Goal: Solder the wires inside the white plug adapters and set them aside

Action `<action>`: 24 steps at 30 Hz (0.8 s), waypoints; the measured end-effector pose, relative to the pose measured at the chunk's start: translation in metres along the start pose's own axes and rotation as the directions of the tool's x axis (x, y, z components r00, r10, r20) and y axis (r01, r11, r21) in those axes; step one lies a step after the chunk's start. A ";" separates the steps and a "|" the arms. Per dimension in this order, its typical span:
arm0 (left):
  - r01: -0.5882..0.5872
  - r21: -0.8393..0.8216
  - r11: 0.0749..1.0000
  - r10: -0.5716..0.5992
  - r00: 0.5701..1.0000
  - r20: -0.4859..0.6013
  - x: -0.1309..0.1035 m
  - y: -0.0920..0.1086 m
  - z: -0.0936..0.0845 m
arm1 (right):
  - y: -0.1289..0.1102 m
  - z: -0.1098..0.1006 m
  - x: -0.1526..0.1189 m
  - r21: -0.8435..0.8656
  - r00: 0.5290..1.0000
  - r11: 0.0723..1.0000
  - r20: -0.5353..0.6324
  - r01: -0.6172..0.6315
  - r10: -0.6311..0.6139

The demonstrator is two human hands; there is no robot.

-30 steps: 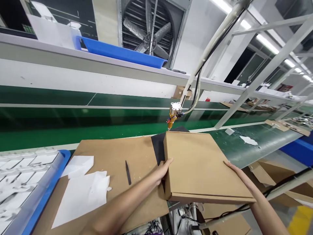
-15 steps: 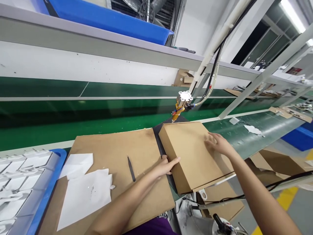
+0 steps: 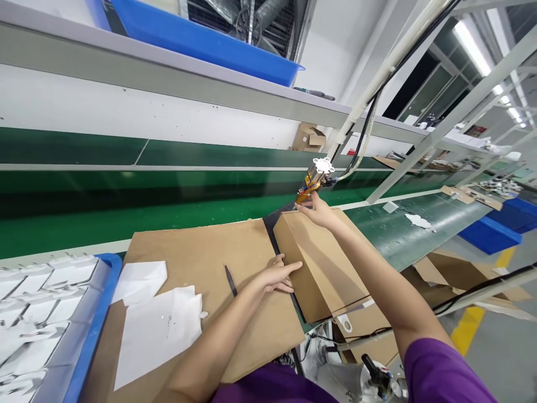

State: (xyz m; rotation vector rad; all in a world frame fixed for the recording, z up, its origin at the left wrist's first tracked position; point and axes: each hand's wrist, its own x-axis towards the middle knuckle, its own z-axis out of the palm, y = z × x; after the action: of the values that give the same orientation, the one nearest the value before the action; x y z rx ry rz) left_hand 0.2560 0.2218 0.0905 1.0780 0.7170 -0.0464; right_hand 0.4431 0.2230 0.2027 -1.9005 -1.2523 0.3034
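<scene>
A closed brown cardboard box lies near the bench's front edge. Against its left side rests my left hand, fingers stretched and spread, with the index finger on the box wall. My right hand is reaching over the box's far edge, thumb and index finger apart. Its fingertips are at the lower yellow end of an air-driven tool with a silver cylinder on top; whether they touch it I cannot tell. My right forearm covers part of the box lid.
On the cardboard sheet lie dark tweezers and white paper. A blue tray of white parts stands at left. Hoses and a slanted post rise behind the tool. An open carton is at right.
My right hand has left the box lid and moved left and away from me to the tool. My left hand stays at the box's side, its fingers slightly more spread. The view has shifted a little.
</scene>
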 end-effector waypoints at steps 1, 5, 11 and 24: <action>0.000 0.009 1.000 0.000 1.000 -0.001 0.000 0.000 -0.002 | -0.005 0.006 0.006 0.022 1.000 1.000 0.005 0.006 -0.006; -0.006 0.022 1.000 0.007 1.000 -0.026 0.005 -0.003 -0.009 | -0.023 0.025 0.016 0.094 0.998 0.995 0.050 0.029 -0.034; -0.021 -0.107 0.994 0.016 0.999 -0.051 0.020 -0.011 -0.013 | -0.037 0.053 0.024 0.091 0.995 0.996 0.098 0.012 -0.021; -0.053 -0.289 0.956 0.067 0.997 0.041 0.020 -0.024 0.006 | -0.027 0.091 0.048 0.044 0.995 0.999 0.096 -0.027 0.023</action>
State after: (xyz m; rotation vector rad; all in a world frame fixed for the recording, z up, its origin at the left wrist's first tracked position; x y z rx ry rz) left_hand 0.2652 0.2108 0.0621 0.8158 0.6234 0.0810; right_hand 0.3950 0.3139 0.1761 -1.8831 -1.2740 0.4365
